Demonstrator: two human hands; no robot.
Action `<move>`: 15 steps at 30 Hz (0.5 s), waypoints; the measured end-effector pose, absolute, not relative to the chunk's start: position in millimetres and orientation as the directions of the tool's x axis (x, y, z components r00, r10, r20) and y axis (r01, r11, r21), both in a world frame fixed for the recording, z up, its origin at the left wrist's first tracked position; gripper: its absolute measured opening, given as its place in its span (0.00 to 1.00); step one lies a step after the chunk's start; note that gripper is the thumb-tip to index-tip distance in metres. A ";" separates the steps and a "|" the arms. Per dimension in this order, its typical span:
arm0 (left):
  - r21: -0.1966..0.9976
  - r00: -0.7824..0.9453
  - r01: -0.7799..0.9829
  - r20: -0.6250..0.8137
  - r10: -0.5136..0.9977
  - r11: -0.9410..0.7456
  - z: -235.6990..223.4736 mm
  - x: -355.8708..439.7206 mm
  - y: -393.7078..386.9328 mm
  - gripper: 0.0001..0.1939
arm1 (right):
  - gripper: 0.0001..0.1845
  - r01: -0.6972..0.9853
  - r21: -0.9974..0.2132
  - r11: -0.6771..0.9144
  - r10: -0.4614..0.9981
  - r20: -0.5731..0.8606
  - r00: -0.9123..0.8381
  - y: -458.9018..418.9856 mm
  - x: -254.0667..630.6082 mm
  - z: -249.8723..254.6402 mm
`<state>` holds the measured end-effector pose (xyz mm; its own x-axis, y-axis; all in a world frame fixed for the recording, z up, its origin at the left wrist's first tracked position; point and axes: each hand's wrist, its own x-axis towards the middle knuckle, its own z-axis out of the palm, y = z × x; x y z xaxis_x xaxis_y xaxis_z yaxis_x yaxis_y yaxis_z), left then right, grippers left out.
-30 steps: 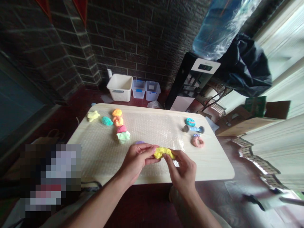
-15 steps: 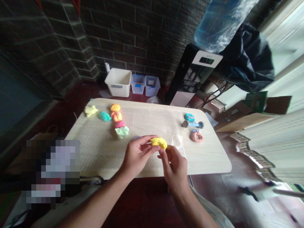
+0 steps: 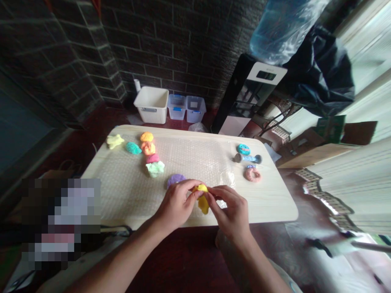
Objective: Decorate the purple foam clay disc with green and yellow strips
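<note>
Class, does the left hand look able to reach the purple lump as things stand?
Probably yes: the purple lump lies just past the left hand, with nothing visible blocking it, though that hand pinches the yellow piece.

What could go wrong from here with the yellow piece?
Drop or tear: the yellow piece hangs from the fingertips of the left hand and right hand, so it might slip or stretch apart.
Knock: the purple lump appears close by the left hand, partly hidden, so it could get bumped.
</note>
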<state>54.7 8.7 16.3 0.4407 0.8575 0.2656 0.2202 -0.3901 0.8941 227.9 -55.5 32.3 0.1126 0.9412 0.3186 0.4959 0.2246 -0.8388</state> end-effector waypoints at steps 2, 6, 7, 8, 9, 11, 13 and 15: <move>0.883 0.457 0.228 0.274 0.846 -0.410 15.5 54.0 8.2 0.07 | 0.07 0.478 -0.853 0.210 0.950 0.294 0.108 -56.3 228.1 31.6; 0.876 0.507 0.216 0.278 0.816 -0.432 10.0 53.0 8.6 0.06 | 0.07 0.475 -0.861 0.184 0.962 0.257 0.091 -55.6 231.1 28.5; 0.874 0.507 0.217 0.280 0.815 -0.435 8.3 53.0 8.8 0.07 | 0.07 0.479 -0.860 0.176 0.964 0.249 0.092 -55.1 231.9 27.6; 0.872 0.502 0.221 0.283 0.817 -0.437 6.8 53.1 9.0 0.07 | 0.07 0.483 -0.860 0.166 0.967 0.239 0.092 -54.6 232.6 26.6; 0.870 0.493 0.226 0.286 0.822 -0.439 5.4 53.2 9.3 0.08 | 0.07 0.482 -0.862 0.155 0.969 0.227 0.094 -54.2 233.0 25.6; 0.868 0.479 0.233 0.291 0.828 -0.439 3.5 53.6 9.5 0.08 | 0.07 0.464 -0.877 0.129 0.975 0.198 0.104 -53.8 233.4 23.6; 0.873 0.475 0.229 0.285 0.832 -0.430 2.8 53.8 9.3 0.07 | 0.07 0.431 -0.896 0.108 0.979 0.172 0.111 -54.1 233.3 21.8; 0.881 0.476 0.220 0.277 0.835 -0.418 3.0 53.8 8.8 0.07 | 0.08 0.413 -0.905 0.102 0.981 0.160 0.110 -54.7 233.0 20.4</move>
<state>53.8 8.8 3.0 0.4758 0.8347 0.2773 0.2197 -0.4180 0.8815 233.0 -54.7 20.4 0.1099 0.9809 0.1603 0.4126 0.1017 -0.9052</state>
